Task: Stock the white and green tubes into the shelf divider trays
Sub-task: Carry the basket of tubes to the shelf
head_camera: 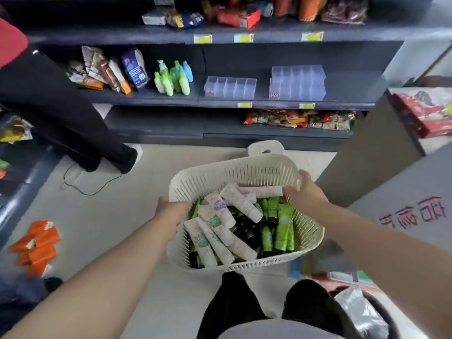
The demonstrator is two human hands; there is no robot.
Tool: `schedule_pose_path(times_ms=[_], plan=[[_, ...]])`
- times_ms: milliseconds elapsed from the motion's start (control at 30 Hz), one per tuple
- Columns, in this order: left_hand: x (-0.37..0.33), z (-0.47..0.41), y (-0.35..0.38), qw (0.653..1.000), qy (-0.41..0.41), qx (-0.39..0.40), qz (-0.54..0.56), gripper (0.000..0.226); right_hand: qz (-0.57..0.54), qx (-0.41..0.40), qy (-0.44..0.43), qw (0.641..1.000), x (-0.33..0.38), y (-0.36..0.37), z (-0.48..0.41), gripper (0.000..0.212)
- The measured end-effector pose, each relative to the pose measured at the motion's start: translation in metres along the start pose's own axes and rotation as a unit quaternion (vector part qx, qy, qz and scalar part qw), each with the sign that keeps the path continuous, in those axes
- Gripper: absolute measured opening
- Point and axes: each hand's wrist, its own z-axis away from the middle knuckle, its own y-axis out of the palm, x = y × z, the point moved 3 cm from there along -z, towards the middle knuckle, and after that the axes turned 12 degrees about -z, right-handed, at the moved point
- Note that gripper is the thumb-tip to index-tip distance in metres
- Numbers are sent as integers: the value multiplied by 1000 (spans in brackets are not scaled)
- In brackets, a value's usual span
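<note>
The white tubes (220, 223) and green tubes (281, 226) lie heaped and crisscrossed in a pale slotted basket (234, 170), whites mostly on top and to the left, greens beneath and to the right. None has reached the shelf yet. The basket is held in the air over the floor, well apart from the clear divider trays (230, 88) on the middle shelf (220, 102).

The likeliest slip is a spill. The pile is loose, and if the basket tips as it is set down or shifted to one hand, the top white tubes could slide over the rim. The trays look light, so a nudge from the basket could push them back or out of line. A thin cable (80, 187) and orange packets (36, 243) lie on the floor to the left, near another person's legs (61, 113) — a stumbling risk if the step goes that way.

Both arms reach forward and down. The left hand (168, 211) grips the basket's left rim with curled fingers. The right hand (305, 192) clasps the far right corner, thumb inside, the other fingers hidden behind the wall.
</note>
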Motion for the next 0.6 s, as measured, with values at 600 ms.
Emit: schedule_pose_path(times_ms=[600], plan=[[-274,-170,105,994,1,-20,-111,48,-122,-38,43,991,68,-63,-285,55]])
